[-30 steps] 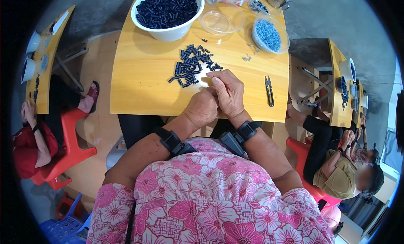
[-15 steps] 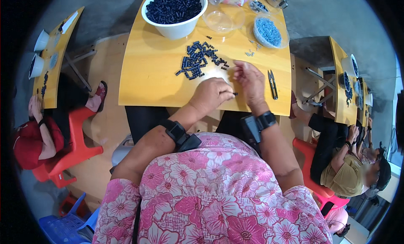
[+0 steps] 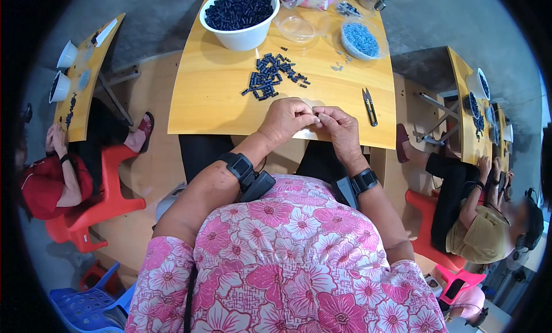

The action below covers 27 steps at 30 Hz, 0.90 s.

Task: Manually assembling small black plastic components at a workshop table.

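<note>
Above the near edge of the yellow table [image 3: 213,112], my left hand [image 3: 286,121] pinches a small black part [image 3: 315,113], mostly hidden by the fingertips. My right hand [image 3: 340,128] meets it there, thumb and forefinger pressed together at the same part; whether they hold a second, smaller piece I cannot make out. Just beyond my left hand lies a loose pile of short black plastic parts [image 3: 267,77]. Right of my hands, a pair of black thread snips [image 3: 370,108] rests on the wood.
A white bowl [image 3: 238,39] heaped with black parts stands at the far left. Far right, a clear tub [image 3: 361,41] holds small bluish pieces, with a few pale ones [image 3: 337,67] spilled beside it. A clear lid [image 3: 299,28] lies between. People work at tables on both sides.
My right hand has come down and left from above the table to my left hand. Its fingers have closed at the small black part. My left hand has shifted slightly.
</note>
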Motion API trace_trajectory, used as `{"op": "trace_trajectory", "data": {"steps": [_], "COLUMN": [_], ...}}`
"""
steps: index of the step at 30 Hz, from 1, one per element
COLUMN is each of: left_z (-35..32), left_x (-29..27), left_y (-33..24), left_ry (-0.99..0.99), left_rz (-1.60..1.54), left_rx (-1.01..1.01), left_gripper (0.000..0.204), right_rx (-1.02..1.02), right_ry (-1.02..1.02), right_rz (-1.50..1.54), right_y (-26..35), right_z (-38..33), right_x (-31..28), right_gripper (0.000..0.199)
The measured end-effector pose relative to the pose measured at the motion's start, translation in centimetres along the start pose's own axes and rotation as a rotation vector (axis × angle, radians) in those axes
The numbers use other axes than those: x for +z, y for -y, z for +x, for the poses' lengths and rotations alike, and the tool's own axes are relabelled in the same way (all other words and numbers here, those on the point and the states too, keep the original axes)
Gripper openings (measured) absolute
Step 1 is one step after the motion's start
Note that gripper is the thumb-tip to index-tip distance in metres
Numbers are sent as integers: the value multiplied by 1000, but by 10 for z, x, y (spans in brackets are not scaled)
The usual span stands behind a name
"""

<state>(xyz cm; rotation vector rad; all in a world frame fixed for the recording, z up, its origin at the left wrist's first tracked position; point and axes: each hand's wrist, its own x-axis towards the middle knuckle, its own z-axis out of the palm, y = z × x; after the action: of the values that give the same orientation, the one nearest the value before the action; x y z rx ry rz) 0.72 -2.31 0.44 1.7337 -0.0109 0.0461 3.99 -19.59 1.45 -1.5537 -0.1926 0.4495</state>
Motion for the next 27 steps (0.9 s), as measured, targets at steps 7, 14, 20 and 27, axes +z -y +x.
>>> {"op": "trace_trajectory", "data": {"steps": [7,14,20,27], "left_z": [0,-4,-2,-6], "left_x": [2,-1,-3,-10], "left_y": [4,2,1,-3], "left_ry": [11,-44,-25,13], "left_rz": [16,174,185,164], "left_rx": [27,131,112,105], "left_gripper": [12,19,13,7], "right_rx": [83,120,-17,6], "right_ry": [89,90,-23,-391], "right_rz": [138,277,-5,-226], "right_y": [-7,-9,10,12], "right_z": [-1,-11,-20,-85], "right_x": [-4,2,-36,-130], "right_gripper": [20,18,17,15]}}
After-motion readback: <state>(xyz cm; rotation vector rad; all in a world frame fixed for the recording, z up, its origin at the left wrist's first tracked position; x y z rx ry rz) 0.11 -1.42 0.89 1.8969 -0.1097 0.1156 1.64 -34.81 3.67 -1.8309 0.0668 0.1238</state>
